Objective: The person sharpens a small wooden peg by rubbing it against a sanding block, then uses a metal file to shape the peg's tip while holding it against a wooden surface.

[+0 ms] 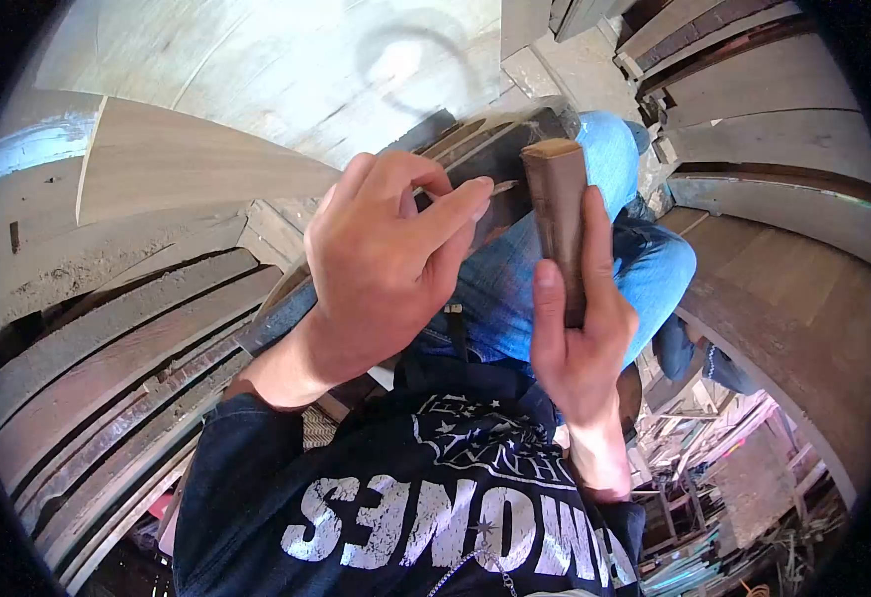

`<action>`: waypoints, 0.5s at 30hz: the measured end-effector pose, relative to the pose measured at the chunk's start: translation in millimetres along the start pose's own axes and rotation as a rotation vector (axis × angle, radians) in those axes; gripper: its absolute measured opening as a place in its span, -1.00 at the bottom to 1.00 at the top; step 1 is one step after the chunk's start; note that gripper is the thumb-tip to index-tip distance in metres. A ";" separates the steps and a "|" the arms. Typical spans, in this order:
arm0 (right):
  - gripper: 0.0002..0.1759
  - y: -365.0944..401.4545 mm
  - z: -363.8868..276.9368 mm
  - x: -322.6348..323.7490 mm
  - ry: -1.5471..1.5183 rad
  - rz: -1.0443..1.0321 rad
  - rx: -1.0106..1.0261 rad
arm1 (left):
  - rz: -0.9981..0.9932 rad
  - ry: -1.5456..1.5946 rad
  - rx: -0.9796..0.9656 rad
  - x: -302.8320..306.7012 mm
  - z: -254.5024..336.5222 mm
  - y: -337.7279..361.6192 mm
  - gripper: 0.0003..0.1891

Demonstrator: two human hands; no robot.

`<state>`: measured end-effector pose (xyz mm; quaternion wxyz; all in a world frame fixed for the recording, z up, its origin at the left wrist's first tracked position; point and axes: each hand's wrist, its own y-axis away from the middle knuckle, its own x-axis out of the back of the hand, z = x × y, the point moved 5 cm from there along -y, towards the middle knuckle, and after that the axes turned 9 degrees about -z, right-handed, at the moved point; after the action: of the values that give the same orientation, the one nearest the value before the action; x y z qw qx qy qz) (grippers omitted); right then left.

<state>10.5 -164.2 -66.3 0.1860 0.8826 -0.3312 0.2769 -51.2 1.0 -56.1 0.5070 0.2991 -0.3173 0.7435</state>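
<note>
Boards (122, 370) lay stacked beside a black shirt (425, 488) lettered “MONES”. The left hand (381, 249) pinched a thin pointed stick (504, 186); the right hand (586, 346) gripped a brown wooden block (558, 214).

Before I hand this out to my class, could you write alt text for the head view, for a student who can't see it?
A person's right hand grips a brown wooden block in front of blue jeans, while the left hand pinches what looks like a small pointed item beside it. Wooden boards lie to both sides.
</note>
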 end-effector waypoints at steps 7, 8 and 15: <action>-0.35 -1.0 -7.2 -0.3 -0.024 -0.008 -0.018 | -0.019 0.055 0.017 -0.8 -0.9 -0.2 -0.74; -0.35 -2.9 -9.1 -1.7 -0.023 -0.009 -0.018 | -0.022 0.035 0.008 -0.6 -0.1 -0.4 -0.74; -0.31 -2.4 -7.0 -3.2 0.109 0.080 0.079 | -0.034 0.065 0.058 -0.8 -2.3 0.1 -0.75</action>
<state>7.5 -157.4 -63.1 0.1576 0.8589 -0.3444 0.3448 -51.3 2.3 -58.2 0.5207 0.2950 -0.2739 0.7529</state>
